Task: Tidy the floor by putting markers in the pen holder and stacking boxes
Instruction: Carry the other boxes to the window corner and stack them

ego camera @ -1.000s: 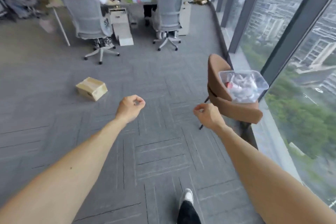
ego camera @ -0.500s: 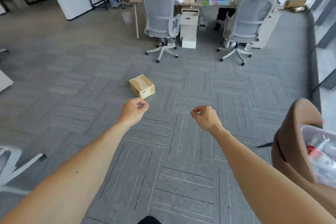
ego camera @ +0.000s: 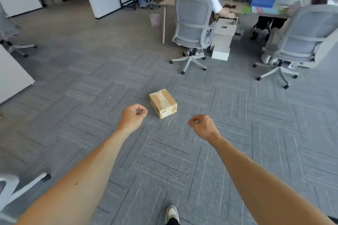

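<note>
While both arms stretch fwd, left hand (ego camera: 134,115) & right hand (ego camera: 203,126) curled into loose fists, nothing held; taped cardboard box (ego camera: 163,103) lies on carpet floor (ego camera: 91,97) just beyond, btwn hands, nearer left one, untouched; shoe (ego camera: 172,213) at bottom edge

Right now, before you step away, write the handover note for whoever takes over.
Left hand: fingers curled, holding nothing.
Right hand: fingers curled, holding nothing.
Taped cardboard box: alone on the grey carpet, just ahead of both hands, untouched.
Markers and pen holder: not in view.
Done: nothing that shows from here.
Left: pick up the box and stack it with the others; find the markers and put them in the holder.
</note>
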{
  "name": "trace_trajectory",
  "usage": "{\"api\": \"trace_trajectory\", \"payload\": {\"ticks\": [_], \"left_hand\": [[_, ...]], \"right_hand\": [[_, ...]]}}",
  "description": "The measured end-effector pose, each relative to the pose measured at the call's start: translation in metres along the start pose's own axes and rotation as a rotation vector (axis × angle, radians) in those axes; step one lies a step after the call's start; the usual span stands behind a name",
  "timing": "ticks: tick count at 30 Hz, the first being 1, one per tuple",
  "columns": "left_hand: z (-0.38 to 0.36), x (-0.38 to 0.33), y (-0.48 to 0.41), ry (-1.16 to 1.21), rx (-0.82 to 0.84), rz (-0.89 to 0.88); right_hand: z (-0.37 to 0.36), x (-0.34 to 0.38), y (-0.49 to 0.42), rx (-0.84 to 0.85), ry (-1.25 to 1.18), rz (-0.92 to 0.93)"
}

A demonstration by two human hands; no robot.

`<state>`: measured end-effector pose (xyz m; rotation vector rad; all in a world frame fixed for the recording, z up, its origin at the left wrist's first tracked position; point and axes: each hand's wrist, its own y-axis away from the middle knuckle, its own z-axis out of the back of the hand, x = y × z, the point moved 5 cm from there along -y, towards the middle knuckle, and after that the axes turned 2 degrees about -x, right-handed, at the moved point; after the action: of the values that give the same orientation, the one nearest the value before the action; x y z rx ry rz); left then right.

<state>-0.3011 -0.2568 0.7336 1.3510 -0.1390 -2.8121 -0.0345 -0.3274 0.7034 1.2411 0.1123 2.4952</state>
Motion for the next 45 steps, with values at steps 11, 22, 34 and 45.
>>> {"api": "trace_trajectory", "payload": {"ticks": [11,22,34,45], "left_hand": [[-0.012,-0.032,-0.245,-0.064,0.032,-0.024],[-0.046,-0.032,-0.522,-0.230,0.105,0.076],[-0.149,0.009,-0.744,-0.326,0.452,0.101],[-0.299,0.136,-0.959,-0.541,0.824,-0.041]], "right_hand": [[-0.012,0.036,-0.237,0.012,-0.109,-0.115],[-0.062,0.043,-0.523,0.108,-0.236,-0.280],[-0.104,0.012,-0.689,0.046,-0.265,-0.509],[-0.229,-0.061,-0.809,-0.065,-0.282,-0.763]]}}
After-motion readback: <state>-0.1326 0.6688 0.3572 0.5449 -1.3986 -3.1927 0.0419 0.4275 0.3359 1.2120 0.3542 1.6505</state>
